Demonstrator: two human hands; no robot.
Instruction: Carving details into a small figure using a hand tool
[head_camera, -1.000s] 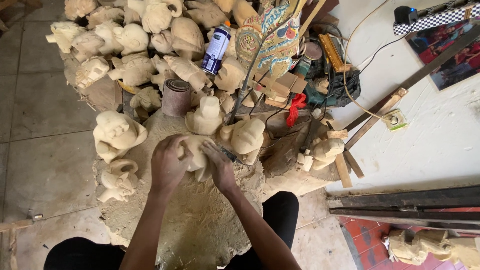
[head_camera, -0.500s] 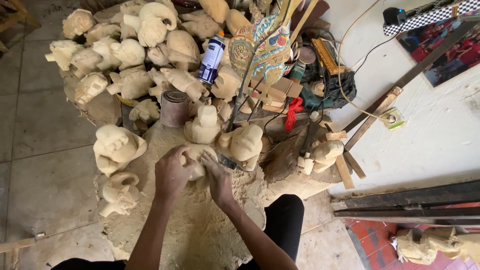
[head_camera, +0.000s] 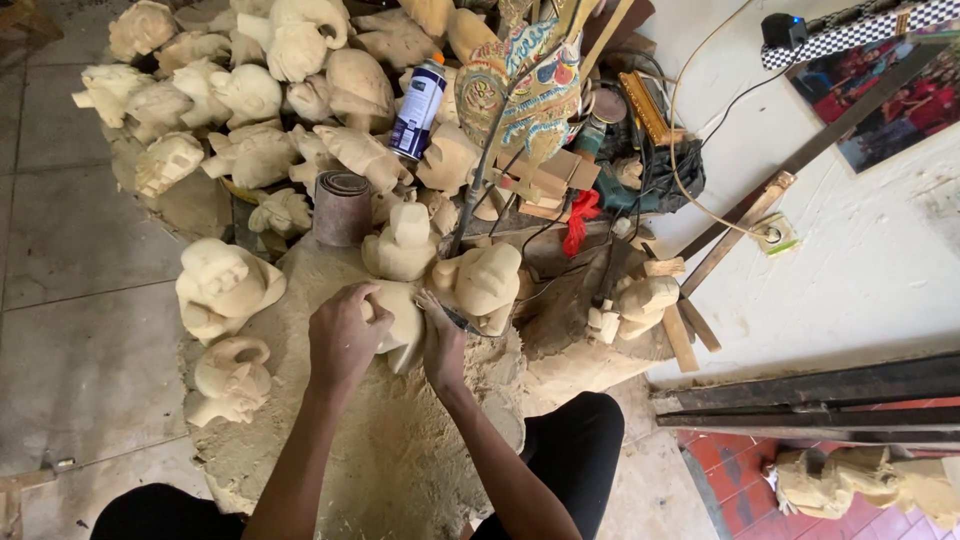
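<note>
Seen from a head camera looking straight down, we sat with knees apart on a floor covered in pale wood shavings (head_camera: 400, 470). Our left hand (head_camera: 345, 340) was clamped over the top of a pale, unfinished wooden carving (head_camera: 405, 325), its fingers pressed together and curled around the wood. Our right hand (head_camera: 442, 345) lay against the carving at its three o'clock side, fingers closed on a thin dark carving tool (head_camera: 462, 321) whose tip poked out towards two o'clock. The carving sat just above the middle of the view, resting on the shavings between our knees.

Compared with half a second and a full second before, both hands kept the same grip on the same piece. The carving had barely shifted, and the right hand sat a touch lower along its side. We judged this as steady shaving work going on, with no new piece picked up and none set down.

At nine o'clock from the hands stood a rounded carved figure (head_camera: 225, 285), with a smaller one (head_camera: 230, 378) just below it. At twelve o'clock stood a blocky carving (head_camera: 402, 245), and at one o'clock a head-shaped one (head_camera: 485, 283), close to the right hand. A roll of sandpaper (head_camera: 342, 207) stood at eleven o'clock, and a spray can (head_camera: 418, 107) further up among a heap of similar carvings (head_camera: 250, 90).
</note>
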